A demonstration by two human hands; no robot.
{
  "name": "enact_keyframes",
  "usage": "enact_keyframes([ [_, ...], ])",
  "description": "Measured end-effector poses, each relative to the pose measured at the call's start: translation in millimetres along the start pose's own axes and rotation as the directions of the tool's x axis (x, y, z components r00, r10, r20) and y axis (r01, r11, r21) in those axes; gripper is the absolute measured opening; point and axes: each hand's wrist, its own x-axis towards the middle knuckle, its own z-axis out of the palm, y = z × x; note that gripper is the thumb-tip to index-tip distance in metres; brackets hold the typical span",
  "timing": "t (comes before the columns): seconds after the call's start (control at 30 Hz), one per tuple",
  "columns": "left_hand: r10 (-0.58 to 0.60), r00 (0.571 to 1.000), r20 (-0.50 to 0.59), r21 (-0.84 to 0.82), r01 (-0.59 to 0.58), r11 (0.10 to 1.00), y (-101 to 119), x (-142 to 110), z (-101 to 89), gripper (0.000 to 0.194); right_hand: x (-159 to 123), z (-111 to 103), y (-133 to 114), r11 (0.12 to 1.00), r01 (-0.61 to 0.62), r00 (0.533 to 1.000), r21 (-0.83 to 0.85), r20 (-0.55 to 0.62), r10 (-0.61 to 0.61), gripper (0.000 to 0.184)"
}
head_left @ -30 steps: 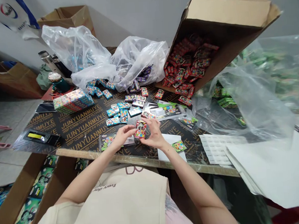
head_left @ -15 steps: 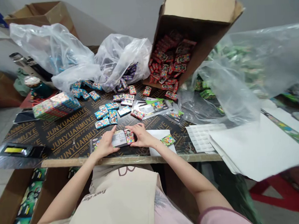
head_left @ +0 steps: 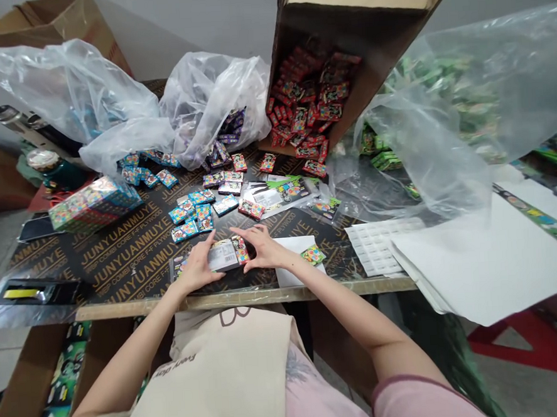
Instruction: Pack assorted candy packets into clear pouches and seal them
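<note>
Near the table's front edge, my left hand has its fingers and thumb round a flat dark package with a grey barcode label. Colourful print shows at the package's left end, partly under that hand. A small red patterned box sits at the package's right end, partly covered by it. My right hand pinches this box between thumb and forefinger. Just beyond my hands lie several small blue boxes and another red box. A green patterned packet rests on white paper below my right wrist.
A tilted carton of red boxes stands at the back. Plastic bags hold purple boxes and green ones. White sheets cover the right side; a wrapped multipack and a teal jar stand left.
The red box has slid left against the package, so less of it shows. My right hand has shifted slightly with it. The whole view has turned a little.
</note>
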Motion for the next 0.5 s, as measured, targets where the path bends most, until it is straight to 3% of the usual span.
enact_keyframes([
  [0.07,-0.035,0.998,-0.052,-0.011,0.035,0.999,-1,0,-0.4,0.112,-4,6,-8,0.997,-0.076,0.993,0.008,-0.088,0.076,0.102],
  [0.17,-0.043,0.996,-0.073,0.021,0.044,0.999,-4,2,3.0,0.109,-8,12,-18,0.995,-0.080,0.993,0.058,-0.082,0.085,0.087],
  [0.23,-0.022,0.999,-0.032,0.096,0.025,0.995,-6,4,6.5,0.104,-9,3,-4,0.996,-0.066,0.990,0.059,-0.117,0.073,0.072],
  [0.3,0.010,0.999,0.042,0.194,-0.018,0.981,-5,9,8.7,0.099,-13,-25,32,0.980,-0.197,0.930,0.003,-0.317,0.188,0.057],
  [0.33,0.027,0.996,0.083,0.238,-0.047,0.970,-3,11,8.8,0.096,-18,-45,57,0.943,-0.333,0.838,-0.009,-0.461,0.292,0.050],
  [0.37,0.043,0.991,0.129,0.277,-0.078,0.958,0,14,8.4,0.093,-25,-69,85,0.875,-0.484,0.704,0.012,-0.588,0.398,0.045],
  [0.4,0.053,0.983,0.178,0.312,-0.108,0.944,5,17,7.7,0.090,-33,-94,115,0.771,-0.634,0.541,0.063,-0.677,0.499,0.040],
  [0.47,0.038,0.959,0.281,0.377,-0.147,0.914,16,24,6.1,0.085,-52,-145,171,0.447,-0.859,0.128,0.251,-0.740,0.661,0.034],
  [0.5,0.008,0.944,0.330,0.412,-0.152,0.898,21,28,5.7,0.084,-61,-168,197,0.367,-0.874,0.016,0.318,-0.737,0.676,0.038],
])
